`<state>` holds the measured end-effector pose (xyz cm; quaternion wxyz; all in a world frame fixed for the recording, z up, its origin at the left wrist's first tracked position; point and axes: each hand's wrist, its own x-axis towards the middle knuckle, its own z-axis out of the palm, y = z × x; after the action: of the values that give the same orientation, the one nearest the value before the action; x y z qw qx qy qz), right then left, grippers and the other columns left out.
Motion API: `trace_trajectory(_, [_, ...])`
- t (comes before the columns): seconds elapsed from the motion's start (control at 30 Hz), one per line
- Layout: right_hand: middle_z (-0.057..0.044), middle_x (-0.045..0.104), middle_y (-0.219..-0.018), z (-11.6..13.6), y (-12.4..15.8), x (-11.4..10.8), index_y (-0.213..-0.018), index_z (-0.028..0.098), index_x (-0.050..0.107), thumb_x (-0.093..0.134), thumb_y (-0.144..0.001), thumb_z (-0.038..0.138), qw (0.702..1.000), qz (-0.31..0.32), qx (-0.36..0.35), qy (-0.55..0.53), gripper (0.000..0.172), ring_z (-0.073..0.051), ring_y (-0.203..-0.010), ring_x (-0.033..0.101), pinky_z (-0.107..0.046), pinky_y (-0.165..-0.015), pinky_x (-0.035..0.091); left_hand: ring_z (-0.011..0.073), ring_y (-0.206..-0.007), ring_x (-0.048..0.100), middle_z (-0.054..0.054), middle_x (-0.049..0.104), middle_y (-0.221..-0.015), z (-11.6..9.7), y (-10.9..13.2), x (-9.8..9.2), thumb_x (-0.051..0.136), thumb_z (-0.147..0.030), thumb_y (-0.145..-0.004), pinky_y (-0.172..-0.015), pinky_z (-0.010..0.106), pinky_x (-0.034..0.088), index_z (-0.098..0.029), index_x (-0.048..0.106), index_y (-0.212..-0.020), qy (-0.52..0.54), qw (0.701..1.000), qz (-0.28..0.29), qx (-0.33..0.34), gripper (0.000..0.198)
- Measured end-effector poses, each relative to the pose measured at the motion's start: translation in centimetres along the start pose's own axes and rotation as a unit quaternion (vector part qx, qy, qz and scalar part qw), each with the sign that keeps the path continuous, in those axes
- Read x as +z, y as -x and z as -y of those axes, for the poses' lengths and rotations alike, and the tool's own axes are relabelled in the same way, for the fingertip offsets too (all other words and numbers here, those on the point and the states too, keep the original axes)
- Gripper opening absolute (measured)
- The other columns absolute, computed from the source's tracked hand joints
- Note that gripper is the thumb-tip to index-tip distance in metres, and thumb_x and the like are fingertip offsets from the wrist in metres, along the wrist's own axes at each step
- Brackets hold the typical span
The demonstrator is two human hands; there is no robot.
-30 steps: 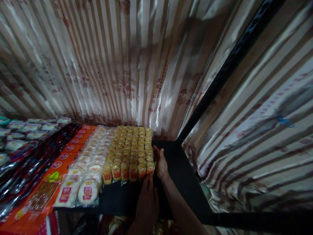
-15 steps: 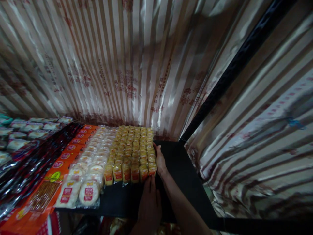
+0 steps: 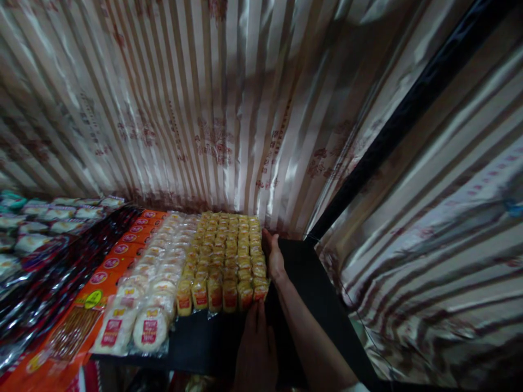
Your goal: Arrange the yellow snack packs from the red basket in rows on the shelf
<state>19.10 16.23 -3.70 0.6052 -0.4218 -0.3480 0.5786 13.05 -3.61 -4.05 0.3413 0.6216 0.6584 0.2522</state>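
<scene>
Several rows of small yellow wrapped snack cakes [image 3: 223,256] stand in a block on the black shelf [image 3: 200,340]. My right hand [image 3: 274,255] lies flat along the block's right side, fingers stretched toward the back and the thumb raised. In front of the rightmost rows is my left hand [image 3: 256,340], palm down, its outstretched fingertips at the lower front of the end cakes. Neither hand is wrapped around a pack. Left of the cakes run two rows of round white crackers [image 3: 150,329] in clear wrappers.
Orange snack packets [image 3: 87,296] overlap in a row farther left, beside dark shiny packets [image 3: 53,288] and white packs [image 3: 30,242]. A black shelf post [image 3: 368,152] rises at the right rear corner. Striped, shiny curtain sheeting [image 3: 229,109] hangs behind and to the right.
The view has shifted slightly. My right hand has slid a little farther back along the cakes' side. My left hand stays at the front of the block.
</scene>
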Motion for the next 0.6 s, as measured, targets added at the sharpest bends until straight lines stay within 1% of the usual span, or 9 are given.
trace_trajectory(0.13, [0.000, 0.066, -0.118, 0.4, -0.3, 0.4, -0.114, 0.026, 0.064, 0.045, -0.078, 0.068, 0.999, 0.026, 0.035, 0.015, 0.059, -0.022, -0.120, 0.052, -0.038, -0.104, 0.039, 0.0232, -0.137, 0.030, 0.015, 0.032, -0.148, 0.7, 0.0, 0.4, 0.025, -0.021, -0.091, -0.111, 0.039, 0.032, -0.010, 0.034, -0.141, 0.001, 0.999, -0.026, 0.022, 0.052])
trace_trajectory(0.17, [0.000, 0.065, -0.119, 0.6, -0.2, 0.4, -0.114, 0.025, 0.064, 0.044, -0.078, 0.068, 0.999, 0.015, 0.034, 0.011, 0.059, -0.022, -0.121, 0.051, -0.039, -0.104, 0.039, 0.0233, -0.136, 0.032, 0.015, 0.034, -0.147, 0.7, 0.1, 0.4, 0.025, -0.022, -0.091, -0.111, 0.039, 0.033, -0.010, 0.035, -0.140, 0.000, 0.999, -0.033, 0.028, 0.051])
trace_trajectory(0.23, [-0.001, 0.062, -0.124, 0.9, 0.7, 0.2, -0.110, 0.023, 0.064, 0.043, -0.079, 0.065, 0.999, -0.043, 0.013, -0.006, 0.057, -0.021, -0.122, 0.050, -0.039, -0.105, 0.037, 0.0239, -0.134, 0.035, 0.016, 0.037, -0.145, 0.7, 0.2, 0.3, 0.027, -0.022, -0.091, -0.110, 0.040, 0.035, -0.009, 0.037, -0.139, -0.009, 0.998, -0.045, 0.045, 0.050])
trace_trajectory(0.3, [-0.004, 0.061, -0.125, 1.2, 2.4, -0.5, -0.104, 0.020, 0.065, 0.043, -0.080, 0.063, 0.994, -0.109, -0.019, -0.021, 0.054, -0.020, -0.122, 0.049, -0.039, -0.105, 0.036, 0.0239, -0.134, 0.037, 0.017, 0.039, -0.143, 0.7, 0.3, 0.1, 0.027, -0.021, -0.091, -0.109, 0.040, 0.035, -0.008, 0.036, -0.139, -0.026, 0.996, -0.055, 0.070, 0.050])
trace_trajectory(0.37, [-0.007, 0.061, -0.122, 1.7, 5.0, -1.3, -0.099, 0.018, 0.065, 0.044, -0.081, 0.061, 0.987, -0.150, -0.044, -0.029, 0.051, -0.020, -0.118, 0.052, -0.039, -0.102, 0.038, 0.0227, -0.132, 0.038, 0.018, 0.043, -0.140, 0.8, 0.3, -0.1, 0.027, -0.019, -0.091, -0.109, 0.040, 0.036, -0.007, 0.037, -0.137, -0.037, 0.992, -0.072, 0.100, 0.049])
trace_trajectory(0.43, [-0.008, 0.063, -0.117, 2.2, 8.4, -2.1, -0.098, 0.017, 0.064, 0.045, -0.081, 0.060, 0.984, -0.169, -0.056, -0.024, 0.050, -0.021, -0.112, 0.056, -0.039, -0.096, 0.042, 0.0219, -0.131, 0.040, 0.018, 0.046, -0.137, 1.0, 0.3, -0.3, 0.028, -0.018, -0.091, -0.108, 0.039, 0.037, -0.006, 0.039, -0.135, -0.046, 0.987, -0.085, 0.129, 0.047])
trace_trajectory(0.53, [-0.009, 0.065, -0.109, 2.5, 14.8, -3.1, -0.099, 0.018, 0.063, 0.044, -0.082, 0.057, 0.983, -0.172, -0.064, 0.022, 0.047, -0.021, -0.105, 0.059, -0.036, -0.086, 0.046, 0.0203, -0.123, 0.046, 0.015, 0.053, -0.128, 1.3, 0.4, -0.7, 0.031, -0.015, -0.089, -0.105, 0.036, 0.041, -0.009, 0.045, -0.130, -0.052, 0.980, -0.092, 0.168, 0.044])
trace_trajectory(0.6, [-0.008, 0.066, -0.103, 2.1, 19.3, -3.9, -0.098, 0.018, 0.063, 0.043, -0.084, 0.055, 0.981, -0.166, -0.068, 0.077, 0.044, -0.020, -0.099, 0.060, -0.034, -0.081, 0.047, 0.0197, -0.117, 0.050, 0.013, 0.057, -0.121, 1.3, 1.0, -1.0, 0.033, -0.014, -0.087, -0.102, 0.035, 0.043, -0.011, 0.050, -0.124, -0.046, 0.975, -0.088, 0.199, 0.041])
